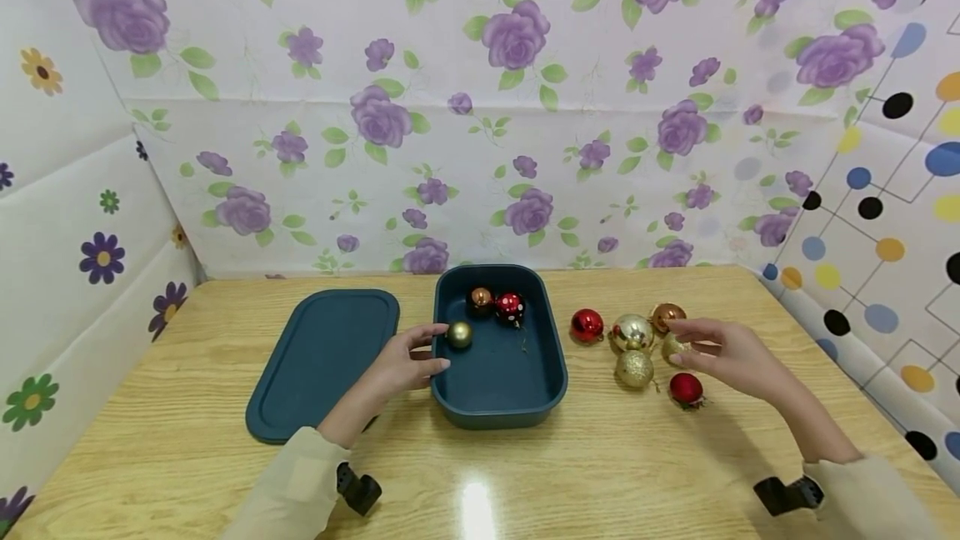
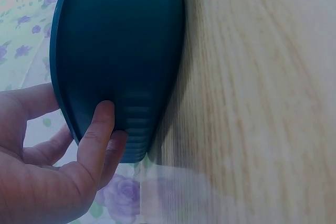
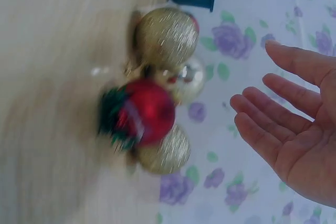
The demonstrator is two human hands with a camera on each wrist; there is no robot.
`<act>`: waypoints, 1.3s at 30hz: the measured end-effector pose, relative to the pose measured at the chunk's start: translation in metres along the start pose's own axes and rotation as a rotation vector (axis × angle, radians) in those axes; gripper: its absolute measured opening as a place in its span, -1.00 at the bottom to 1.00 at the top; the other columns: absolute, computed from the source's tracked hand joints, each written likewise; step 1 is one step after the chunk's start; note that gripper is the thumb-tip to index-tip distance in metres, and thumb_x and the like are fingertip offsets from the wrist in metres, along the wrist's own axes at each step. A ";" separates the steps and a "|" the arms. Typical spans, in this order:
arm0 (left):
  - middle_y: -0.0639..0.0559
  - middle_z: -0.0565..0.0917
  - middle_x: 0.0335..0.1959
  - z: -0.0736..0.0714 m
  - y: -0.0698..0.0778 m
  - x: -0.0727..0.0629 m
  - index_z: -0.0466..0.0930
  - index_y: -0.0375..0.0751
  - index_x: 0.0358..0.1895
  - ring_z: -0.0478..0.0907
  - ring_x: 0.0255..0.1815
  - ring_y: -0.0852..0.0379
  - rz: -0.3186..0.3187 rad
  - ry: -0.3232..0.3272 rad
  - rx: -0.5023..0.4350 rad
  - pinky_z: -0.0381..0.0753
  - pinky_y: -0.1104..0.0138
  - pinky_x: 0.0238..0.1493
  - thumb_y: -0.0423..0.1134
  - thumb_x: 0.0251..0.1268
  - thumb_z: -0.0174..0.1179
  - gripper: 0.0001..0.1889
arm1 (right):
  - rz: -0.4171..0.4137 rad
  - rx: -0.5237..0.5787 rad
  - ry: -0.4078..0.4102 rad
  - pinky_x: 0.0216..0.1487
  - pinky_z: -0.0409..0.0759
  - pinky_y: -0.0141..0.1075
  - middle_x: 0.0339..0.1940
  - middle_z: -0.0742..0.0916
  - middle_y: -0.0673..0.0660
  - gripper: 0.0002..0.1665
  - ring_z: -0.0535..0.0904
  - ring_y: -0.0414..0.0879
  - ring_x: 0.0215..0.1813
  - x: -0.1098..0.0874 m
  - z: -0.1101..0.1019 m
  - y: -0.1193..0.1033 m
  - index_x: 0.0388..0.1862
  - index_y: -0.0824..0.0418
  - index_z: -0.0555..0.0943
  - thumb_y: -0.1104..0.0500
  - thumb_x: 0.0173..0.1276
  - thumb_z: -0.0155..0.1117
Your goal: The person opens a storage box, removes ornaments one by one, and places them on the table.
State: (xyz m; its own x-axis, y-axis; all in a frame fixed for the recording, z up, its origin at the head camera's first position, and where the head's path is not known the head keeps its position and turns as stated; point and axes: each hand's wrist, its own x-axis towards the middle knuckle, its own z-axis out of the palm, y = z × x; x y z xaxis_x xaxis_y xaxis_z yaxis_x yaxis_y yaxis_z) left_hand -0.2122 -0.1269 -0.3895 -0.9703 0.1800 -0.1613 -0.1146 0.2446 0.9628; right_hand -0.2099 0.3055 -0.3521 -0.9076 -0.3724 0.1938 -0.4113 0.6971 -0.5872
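Readable markings: none. I make out no text, label, brand, number or sign on the box [image 1: 491,377], the lid [image 1: 322,365], the baubles [image 1: 632,332], the table [image 1: 600,457], the cloth [image 1: 465,148] or my wrist cameras [image 1: 358,491].

Box [image 1: 498,377] on table [image 1: 600,461], lid [image 1: 326,357] near its left. Inside, toward back: two baubles [image 1: 511,305] side by side; third bauble [image 1: 460,335] before them, near left wall. Six loose baubles [image 1: 633,332] right of box. Left grip [image 1: 405,363] at box's left side; right grip [image 1: 726,354] just off cluster's right.
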 end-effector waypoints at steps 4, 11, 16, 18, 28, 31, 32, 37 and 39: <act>-0.26 0.23 0.30 0.001 -0.001 0.001 0.33 -0.11 0.28 0.40 0.11 -0.11 0.000 -0.007 -0.003 0.58 0.22 -0.23 -0.40 0.18 0.19 -0.44 | -0.032 0.038 -0.019 -0.03 0.51 -0.06 0.04 0.59 0.34 -0.44 0.51 0.19 0.03 0.017 0.007 -0.013 0.17 0.38 0.45 0.14 0.24 0.26; -0.25 0.25 0.29 0.001 0.000 0.000 0.34 -0.09 0.27 0.42 0.09 -0.08 0.000 0.003 -0.010 0.59 0.22 -0.25 -0.42 0.17 0.19 -0.44 | -0.050 0.100 -0.054 0.06 0.45 -0.04 0.11 0.55 0.34 -0.42 0.47 0.18 0.12 0.049 0.019 -0.034 0.20 0.36 0.42 0.13 0.24 0.26; -0.25 0.24 0.30 0.000 0.000 0.000 0.33 -0.09 0.28 0.40 0.10 -0.09 0.000 0.003 -0.013 0.58 0.21 -0.24 -0.42 0.17 0.19 -0.44 | -0.063 0.169 -0.089 0.12 0.40 -0.03 0.13 0.54 0.30 -0.39 0.45 0.15 0.15 0.074 0.030 -0.045 0.21 0.33 0.42 0.08 0.23 0.27; -0.25 0.23 0.30 -0.001 0.000 0.000 0.33 -0.09 0.28 0.40 0.11 -0.10 0.001 0.004 -0.010 0.58 0.21 -0.24 -0.42 0.17 0.19 -0.44 | -0.072 0.175 -0.104 0.13 0.40 -0.02 0.13 0.55 0.30 -0.38 0.45 0.14 0.14 0.084 0.035 -0.050 0.21 0.32 0.42 0.07 0.23 0.27; -0.26 0.21 0.31 -0.002 -0.001 0.000 0.34 -0.10 0.27 0.36 0.15 -0.14 0.001 0.002 -0.004 0.58 0.18 -0.20 -0.39 0.18 0.19 -0.45 | -0.132 0.135 -0.144 0.12 0.40 0.00 0.14 0.54 0.32 -0.38 0.48 0.14 0.11 0.127 0.072 -0.069 0.20 0.35 0.43 0.12 0.19 0.31; -0.26 0.21 0.31 -0.002 -0.001 0.001 0.34 -0.09 0.27 0.36 0.16 -0.14 0.001 0.002 -0.005 0.57 0.18 -0.19 -0.39 0.18 0.19 -0.45 | -0.141 0.102 -0.147 0.12 0.39 0.02 0.13 0.55 0.28 -0.40 0.48 0.12 0.11 0.138 0.082 -0.071 0.19 0.34 0.44 0.13 0.20 0.31; -0.25 0.22 0.31 -0.002 -0.001 0.001 0.35 -0.08 0.27 0.36 0.16 -0.14 -0.001 0.006 -0.006 0.57 0.17 -0.19 -0.40 0.17 0.19 -0.45 | -0.146 0.085 -0.147 0.12 0.40 0.01 0.13 0.56 0.28 -0.41 0.49 0.11 0.11 0.141 0.085 -0.072 0.19 0.34 0.45 0.14 0.20 0.30; -0.23 0.21 0.32 -0.001 -0.001 0.002 0.35 -0.06 0.26 0.33 0.19 -0.15 -0.007 0.005 0.005 0.56 0.16 -0.19 -0.39 0.18 0.19 -0.46 | -0.189 -0.012 -0.157 0.08 0.45 -0.08 0.07 0.59 0.29 -0.45 0.50 0.11 0.10 0.156 0.102 -0.077 0.14 0.40 0.47 0.19 0.19 0.31; -0.23 0.21 0.32 -0.001 -0.001 0.002 0.36 -0.04 0.26 0.32 0.20 -0.15 -0.010 0.008 0.011 0.56 0.16 -0.19 -0.39 0.18 0.19 -0.46 | -0.199 -0.064 -0.167 0.04 0.48 -0.11 0.04 0.61 0.29 -0.45 0.52 0.09 0.07 0.161 0.108 -0.079 0.12 0.41 0.48 0.20 0.17 0.32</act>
State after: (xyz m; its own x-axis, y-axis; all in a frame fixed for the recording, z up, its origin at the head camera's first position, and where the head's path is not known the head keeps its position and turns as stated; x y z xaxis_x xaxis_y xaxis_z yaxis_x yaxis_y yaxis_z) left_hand -0.2146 -0.1275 -0.3903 -0.9709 0.1701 -0.1688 -0.1217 0.2566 0.9588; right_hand -0.3142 0.1243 -0.3595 -0.7841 -0.5983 0.1651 -0.5897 0.6354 -0.4984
